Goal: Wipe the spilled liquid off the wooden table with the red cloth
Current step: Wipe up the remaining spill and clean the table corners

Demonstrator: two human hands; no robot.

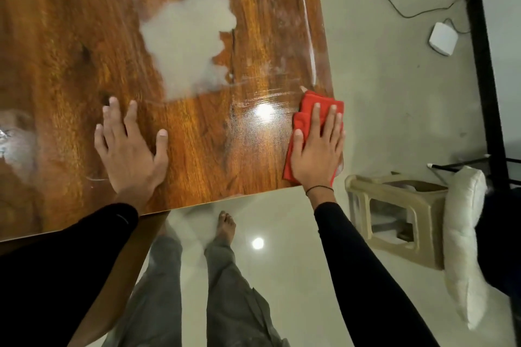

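A glossy wooden table [84, 22] fills the upper left. A pale patch of spilled liquid [189, 42] lies near its middle, with thin wet streaks [308, 36] along the right edge. A folded red cloth [308, 110] sits at the table's near right corner, partly over the edge. My right hand [317, 149] lies flat on the cloth with straight fingers, pressing it down. My left hand [131, 146] rests flat on the bare wood, fingers spread, below and left of the spill.
Another wet smear [17, 144] shows at the table's left side. On the pale floor to the right stand a beige plastic stool [394, 220] and a white cushion [462, 234]. A white box [443, 39] with cables and a black frame [485, 65] lie further back.
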